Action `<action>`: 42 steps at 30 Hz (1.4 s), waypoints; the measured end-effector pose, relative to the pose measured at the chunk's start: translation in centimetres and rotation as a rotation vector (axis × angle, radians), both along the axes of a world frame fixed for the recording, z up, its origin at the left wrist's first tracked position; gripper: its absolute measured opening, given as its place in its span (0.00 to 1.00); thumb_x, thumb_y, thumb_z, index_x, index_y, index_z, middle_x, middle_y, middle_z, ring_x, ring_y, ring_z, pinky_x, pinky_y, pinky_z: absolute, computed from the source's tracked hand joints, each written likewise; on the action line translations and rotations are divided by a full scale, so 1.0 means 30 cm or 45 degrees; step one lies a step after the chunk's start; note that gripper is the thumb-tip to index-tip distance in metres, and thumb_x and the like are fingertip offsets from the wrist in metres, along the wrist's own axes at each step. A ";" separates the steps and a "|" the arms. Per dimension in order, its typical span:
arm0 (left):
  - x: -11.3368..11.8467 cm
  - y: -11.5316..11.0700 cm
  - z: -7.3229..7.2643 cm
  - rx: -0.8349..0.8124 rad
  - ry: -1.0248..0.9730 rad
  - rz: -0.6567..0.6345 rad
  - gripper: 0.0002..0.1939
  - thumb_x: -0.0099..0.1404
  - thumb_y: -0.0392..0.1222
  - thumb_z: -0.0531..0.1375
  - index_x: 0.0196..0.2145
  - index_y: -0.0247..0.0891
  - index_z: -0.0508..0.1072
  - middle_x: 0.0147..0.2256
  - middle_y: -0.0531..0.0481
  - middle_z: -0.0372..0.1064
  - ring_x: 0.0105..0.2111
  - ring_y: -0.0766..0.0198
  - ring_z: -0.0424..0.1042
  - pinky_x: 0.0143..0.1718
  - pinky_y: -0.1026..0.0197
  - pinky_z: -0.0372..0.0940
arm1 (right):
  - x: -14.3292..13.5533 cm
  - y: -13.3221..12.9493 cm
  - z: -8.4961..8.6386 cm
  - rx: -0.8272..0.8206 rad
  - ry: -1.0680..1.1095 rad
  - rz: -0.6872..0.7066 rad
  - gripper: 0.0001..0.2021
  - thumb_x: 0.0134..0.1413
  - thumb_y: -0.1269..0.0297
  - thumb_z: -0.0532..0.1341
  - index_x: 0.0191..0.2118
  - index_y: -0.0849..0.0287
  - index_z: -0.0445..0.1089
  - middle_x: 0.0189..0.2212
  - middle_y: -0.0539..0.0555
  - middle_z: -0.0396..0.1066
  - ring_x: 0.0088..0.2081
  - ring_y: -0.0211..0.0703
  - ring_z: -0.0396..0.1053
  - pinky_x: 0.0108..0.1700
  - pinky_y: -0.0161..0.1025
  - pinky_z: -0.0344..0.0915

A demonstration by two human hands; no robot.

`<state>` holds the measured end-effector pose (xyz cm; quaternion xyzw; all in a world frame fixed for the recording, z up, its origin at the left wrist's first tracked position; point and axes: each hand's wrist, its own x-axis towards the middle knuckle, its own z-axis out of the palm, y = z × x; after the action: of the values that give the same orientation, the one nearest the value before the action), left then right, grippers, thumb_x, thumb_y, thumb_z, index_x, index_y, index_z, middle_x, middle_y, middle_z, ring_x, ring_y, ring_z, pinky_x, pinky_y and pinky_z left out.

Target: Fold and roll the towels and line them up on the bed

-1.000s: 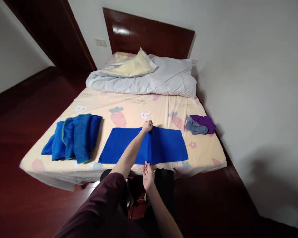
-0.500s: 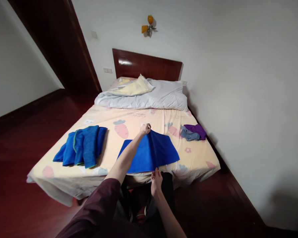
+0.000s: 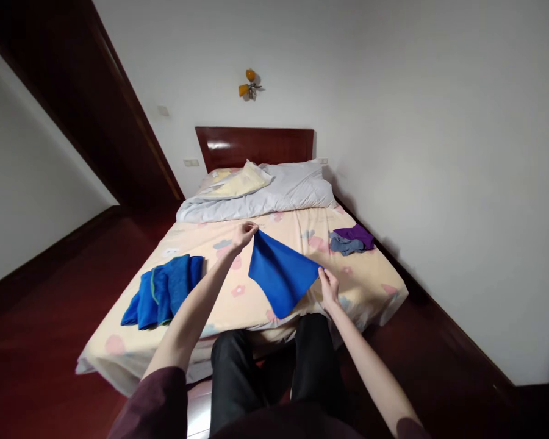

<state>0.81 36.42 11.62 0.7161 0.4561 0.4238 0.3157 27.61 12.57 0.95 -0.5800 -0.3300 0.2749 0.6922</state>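
Observation:
A plain blue cloth (image 3: pixel 279 271) is stretched between my two hands above the bed, its lower part drooping toward the front edge. My left hand (image 3: pixel 246 234) pinches one upper corner, farther from me. Closer in and to the right, my right hand (image 3: pixel 330 285) is closed on another corner. To the left of my left arm lies a pile of folded blue cloths (image 3: pixel 167 289), one of them with a green edge. Whether the drooping end touches the sheet I cannot tell.
The bed (image 3: pixel 183 238) wears a cream sheet printed with carrots and flowers. Gray socks (image 3: pixel 346 244) and a purple cloth (image 3: pixel 355 235) lie near its right edge. A pale quilt (image 3: pixel 297 183) is bunched before the dark headboard (image 3: pixel 260 145). A wall (image 3: pixel 439 183) stands at the right.
The blue cloth, which lay spread and peaked on the sheet, is now lifted and folded over between my hands. My right hand has moved up and right; my left has shifted slightly left.

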 end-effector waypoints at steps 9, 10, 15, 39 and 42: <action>-0.149 -0.129 0.200 -0.112 -0.596 -0.069 0.37 0.43 0.68 0.75 0.38 0.34 0.78 0.35 0.45 0.77 0.37 0.60 0.75 0.47 0.56 0.71 | 0.110 0.183 0.326 0.312 -0.085 -0.031 0.31 0.44 0.41 0.72 0.46 0.63 0.75 0.38 0.60 0.80 0.36 0.43 0.75 0.40 0.38 0.72; -0.167 -0.143 0.213 -0.114 -0.602 -0.080 0.37 0.42 0.67 0.76 0.40 0.34 0.79 0.36 0.44 0.78 0.39 0.59 0.76 0.48 0.55 0.71 | 0.115 0.194 0.352 0.328 -0.108 -0.022 0.31 0.44 0.42 0.73 0.47 0.63 0.75 0.38 0.61 0.81 0.36 0.44 0.76 0.40 0.39 0.73; -0.249 -0.228 0.241 -0.044 -0.445 -0.096 0.40 0.39 0.62 0.79 0.45 0.34 0.81 0.43 0.40 0.80 0.44 0.53 0.78 0.51 0.53 0.72 | 0.114 0.206 0.439 0.411 -0.237 0.022 0.27 0.42 0.43 0.75 0.39 0.63 0.81 0.42 0.65 0.82 0.43 0.51 0.80 0.51 0.46 0.76; -0.515 -0.747 0.069 -0.388 -0.404 0.174 0.33 0.39 0.61 0.80 0.41 0.40 0.86 0.37 0.42 0.82 0.40 0.47 0.81 0.42 0.50 0.78 | 0.089 -0.209 0.455 -0.132 -0.015 0.497 0.25 0.29 0.54 0.84 0.37 0.59 0.83 0.34 0.61 0.83 0.35 0.48 0.80 0.38 0.42 0.77; -0.549 -0.778 0.047 -0.470 -0.359 0.166 0.32 0.42 0.61 0.79 0.42 0.41 0.85 0.37 0.40 0.82 0.38 0.46 0.82 0.39 0.49 0.79 | 0.086 -0.229 0.436 -0.230 0.007 0.544 0.25 0.29 0.54 0.84 0.37 0.59 0.83 0.34 0.62 0.83 0.33 0.47 0.80 0.35 0.41 0.76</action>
<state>-15.67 13.08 13.03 0.5489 0.5224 0.4485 0.4740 30.20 5.71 14.02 -0.5558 -0.4173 0.4454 0.5644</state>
